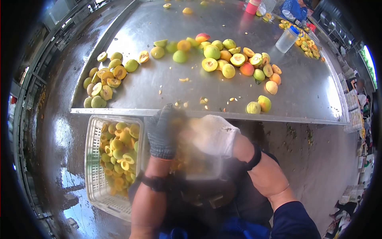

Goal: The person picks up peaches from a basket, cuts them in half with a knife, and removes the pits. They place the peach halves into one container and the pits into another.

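Observation:
My left hand [162, 129], in a dark grey knitted glove, is at the table's front edge above my lap. Close beside it on the right is my right hand [211, 133], in a white glove. The fingers of both hands are blurred, and what lies between them cannot be made out. Under the hands a pale container [203, 171] shows blurred, with yellowish pieces in it. On the metal table [139, 89] beyond are whole and halved green, yellow and reddish fruits [212, 51], with small pits scattered near the front edge.
A white plastic crate [93, 167] of cut fruit stands at the left below the table edge. Another fruit pile [106, 81] lies at the table's left. A blue-lidded clear bottle [287, 40], a red cup [252, 7] and a person in blue [294, 10] are at the far right.

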`<move>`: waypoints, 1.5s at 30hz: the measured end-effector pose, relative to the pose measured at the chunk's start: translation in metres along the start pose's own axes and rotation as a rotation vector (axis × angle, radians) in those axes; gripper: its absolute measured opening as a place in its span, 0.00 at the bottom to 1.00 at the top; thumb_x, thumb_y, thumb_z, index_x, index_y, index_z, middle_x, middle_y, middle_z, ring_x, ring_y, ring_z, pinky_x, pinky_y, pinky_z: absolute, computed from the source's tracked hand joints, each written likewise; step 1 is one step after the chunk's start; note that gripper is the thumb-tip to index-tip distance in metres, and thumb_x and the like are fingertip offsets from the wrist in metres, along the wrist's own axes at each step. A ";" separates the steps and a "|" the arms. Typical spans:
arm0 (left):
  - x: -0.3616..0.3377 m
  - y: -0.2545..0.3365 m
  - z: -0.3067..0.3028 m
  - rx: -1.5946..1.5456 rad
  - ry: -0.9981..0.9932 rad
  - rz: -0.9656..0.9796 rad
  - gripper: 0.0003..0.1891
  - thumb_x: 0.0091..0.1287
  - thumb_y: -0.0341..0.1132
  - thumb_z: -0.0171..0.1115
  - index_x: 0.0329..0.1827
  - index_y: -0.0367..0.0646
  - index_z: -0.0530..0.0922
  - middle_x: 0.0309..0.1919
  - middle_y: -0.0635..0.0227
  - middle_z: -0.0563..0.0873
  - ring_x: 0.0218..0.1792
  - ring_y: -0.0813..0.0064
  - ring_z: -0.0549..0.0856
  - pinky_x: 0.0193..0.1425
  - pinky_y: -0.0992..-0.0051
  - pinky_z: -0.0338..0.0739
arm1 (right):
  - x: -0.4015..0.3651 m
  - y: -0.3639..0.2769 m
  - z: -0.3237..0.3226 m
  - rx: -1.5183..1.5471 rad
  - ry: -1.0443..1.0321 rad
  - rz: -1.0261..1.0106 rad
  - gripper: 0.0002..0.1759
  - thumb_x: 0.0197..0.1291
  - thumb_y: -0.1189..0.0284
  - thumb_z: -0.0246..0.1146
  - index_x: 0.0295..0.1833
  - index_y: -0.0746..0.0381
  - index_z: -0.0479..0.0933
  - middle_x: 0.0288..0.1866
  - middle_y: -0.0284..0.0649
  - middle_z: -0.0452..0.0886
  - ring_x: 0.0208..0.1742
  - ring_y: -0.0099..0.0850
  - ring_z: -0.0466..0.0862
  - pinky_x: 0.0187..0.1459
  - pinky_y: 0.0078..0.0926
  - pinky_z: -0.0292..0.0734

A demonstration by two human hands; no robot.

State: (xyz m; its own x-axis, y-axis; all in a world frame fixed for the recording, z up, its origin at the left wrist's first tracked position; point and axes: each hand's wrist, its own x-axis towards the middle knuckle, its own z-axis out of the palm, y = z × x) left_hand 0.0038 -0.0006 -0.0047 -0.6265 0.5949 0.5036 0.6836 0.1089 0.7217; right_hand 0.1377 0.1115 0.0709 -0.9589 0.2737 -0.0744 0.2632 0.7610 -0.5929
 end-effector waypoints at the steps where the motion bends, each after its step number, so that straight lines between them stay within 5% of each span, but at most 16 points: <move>1: 0.001 0.005 -0.003 -0.043 -0.021 0.017 0.04 0.62 0.23 0.67 0.37 0.39 0.81 0.33 0.63 0.89 0.34 0.65 0.89 0.36 0.68 0.81 | 0.001 0.003 0.001 0.080 -0.014 -0.003 0.20 0.73 0.56 0.56 0.38 0.60 0.83 0.36 0.55 0.86 0.44 0.56 0.87 0.48 0.54 0.81; 4: -0.003 0.014 0.002 -0.271 0.005 -0.070 0.04 0.64 0.24 0.67 0.39 0.40 0.81 0.32 0.66 0.88 0.33 0.68 0.88 0.36 0.68 0.82 | -0.001 0.008 0.008 0.126 0.026 -0.031 0.19 0.72 0.57 0.56 0.37 0.59 0.83 0.35 0.54 0.86 0.44 0.54 0.88 0.49 0.53 0.81; 7: -0.004 0.002 0.015 -0.800 0.119 -0.564 0.02 0.70 0.28 0.67 0.41 0.41 0.82 0.32 0.68 0.88 0.33 0.70 0.87 0.38 0.70 0.82 | -0.016 -0.015 0.024 -0.102 0.178 0.031 0.16 0.69 0.58 0.59 0.40 0.60 0.83 0.33 0.53 0.86 0.42 0.52 0.89 0.48 0.52 0.83; 9: -0.014 -0.009 0.021 -0.926 0.111 -0.676 0.05 0.73 0.33 0.66 0.42 0.41 0.82 0.33 0.68 0.87 0.34 0.71 0.86 0.39 0.72 0.81 | -0.015 -0.011 0.028 -0.125 0.153 0.033 0.17 0.70 0.57 0.60 0.42 0.61 0.83 0.36 0.54 0.87 0.41 0.54 0.89 0.47 0.53 0.82; 13: -0.017 -0.012 0.016 -0.396 -0.122 -0.246 0.14 0.77 0.43 0.63 0.43 0.40 0.83 0.34 0.66 0.87 0.36 0.72 0.86 0.41 0.73 0.80 | -0.010 0.004 0.010 -0.056 -0.049 0.021 0.23 0.74 0.53 0.57 0.44 0.63 0.83 0.40 0.58 0.87 0.45 0.58 0.87 0.49 0.53 0.81; 16: -0.018 -0.012 0.018 -0.264 -0.154 -0.213 0.18 0.79 0.48 0.60 0.45 0.40 0.83 0.36 0.65 0.87 0.37 0.72 0.86 0.42 0.74 0.81 | -0.009 0.016 0.009 0.039 -0.077 -0.011 0.26 0.77 0.51 0.56 0.44 0.66 0.82 0.41 0.61 0.86 0.48 0.60 0.86 0.51 0.52 0.80; 20: -0.017 -0.011 0.014 -0.916 -0.013 -0.587 0.22 0.82 0.53 0.56 0.50 0.39 0.82 0.38 0.64 0.88 0.39 0.71 0.87 0.46 0.76 0.83 | -0.012 0.024 0.009 0.352 -0.122 0.016 0.25 0.75 0.53 0.60 0.59 0.65 0.79 0.43 0.57 0.87 0.48 0.58 0.86 0.53 0.48 0.81; 23: 0.002 0.009 -0.014 -1.360 0.005 -0.894 0.25 0.82 0.55 0.53 0.55 0.39 0.81 0.39 0.63 0.88 0.41 0.69 0.87 0.49 0.74 0.85 | -0.023 0.038 0.011 0.274 -0.189 -0.135 0.39 0.68 0.52 0.67 0.78 0.60 0.67 0.47 0.52 0.89 0.52 0.54 0.88 0.56 0.45 0.82; 27: 0.000 0.000 -0.027 -1.380 -0.026 -0.894 0.25 0.83 0.53 0.52 0.56 0.37 0.81 0.45 0.60 0.88 0.48 0.67 0.88 0.56 0.62 0.85 | -0.026 0.029 0.002 -0.174 -0.374 0.104 0.28 0.62 0.57 0.69 0.65 0.57 0.78 0.48 0.53 0.89 0.52 0.55 0.88 0.56 0.49 0.82; 28: -0.006 -0.012 -0.028 -0.814 -0.089 -0.601 0.22 0.82 0.50 0.54 0.56 0.36 0.81 0.45 0.60 0.88 0.48 0.66 0.88 0.56 0.62 0.85 | -0.027 0.031 -0.001 -0.236 -0.402 0.127 0.25 0.62 0.58 0.69 0.62 0.57 0.80 0.48 0.54 0.89 0.52 0.56 0.87 0.56 0.50 0.81; 31: 0.008 -0.017 -0.062 0.041 -0.113 0.243 0.15 0.76 0.38 0.60 0.55 0.36 0.85 0.45 0.60 0.88 0.46 0.67 0.87 0.53 0.65 0.84 | -0.042 0.048 -0.027 -0.021 0.097 0.144 0.19 0.62 0.59 0.68 0.54 0.57 0.82 0.48 0.54 0.88 0.51 0.56 0.87 0.54 0.51 0.81; 32: 0.006 -0.033 -0.079 -0.519 -0.111 -0.457 0.13 0.73 0.33 0.62 0.55 0.37 0.87 0.45 0.62 0.89 0.43 0.71 0.86 0.51 0.70 0.82 | -0.048 0.058 -0.044 -0.089 0.309 0.278 0.19 0.63 0.58 0.67 0.54 0.57 0.82 0.47 0.54 0.88 0.51 0.56 0.87 0.54 0.52 0.81; 33: 0.008 -0.038 -0.099 -0.642 -0.136 -0.624 0.13 0.66 0.30 0.69 0.51 0.35 0.88 0.46 0.61 0.92 0.48 0.72 0.88 0.54 0.73 0.81 | -0.050 0.068 -0.060 -0.151 0.519 0.397 0.19 0.63 0.58 0.66 0.54 0.56 0.82 0.47 0.54 0.88 0.51 0.56 0.87 0.53 0.53 0.81; 37: 0.004 -0.071 -0.138 0.195 0.018 -0.429 0.19 0.72 0.33 0.68 0.63 0.34 0.84 0.54 0.61 0.89 0.53 0.73 0.85 0.60 0.73 0.80 | -0.080 0.144 -0.104 -0.258 0.397 0.838 0.24 0.63 0.51 0.66 0.55 0.57 0.83 0.50 0.53 0.88 0.53 0.53 0.87 0.55 0.50 0.82; 41: 0.007 -0.080 -0.136 -0.079 0.062 -0.504 0.19 0.74 0.33 0.67 0.65 0.35 0.83 0.56 0.62 0.88 0.56 0.74 0.84 0.63 0.73 0.78 | -0.070 0.115 -0.114 -0.334 0.036 1.030 0.36 0.59 0.44 0.71 0.63 0.59 0.81 0.53 0.50 0.89 0.54 0.48 0.88 0.55 0.43 0.82; 45: 0.014 -0.073 -0.104 -0.290 0.026 -0.588 0.16 0.74 0.33 0.68 0.60 0.35 0.86 0.49 0.63 0.91 0.51 0.77 0.85 0.60 0.76 0.79 | -0.048 0.117 -0.088 -0.446 0.182 0.908 0.38 0.54 0.42 0.72 0.61 0.59 0.83 0.53 0.49 0.89 0.56 0.44 0.89 0.55 0.42 0.83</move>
State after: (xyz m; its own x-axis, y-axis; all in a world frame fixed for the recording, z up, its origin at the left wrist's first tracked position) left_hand -0.0936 -0.0830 -0.0014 -0.8763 0.4817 -0.0047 0.0984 0.1886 0.9771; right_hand 0.2237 0.2387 0.0755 -0.3579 0.9118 -0.2016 0.9321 0.3617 -0.0187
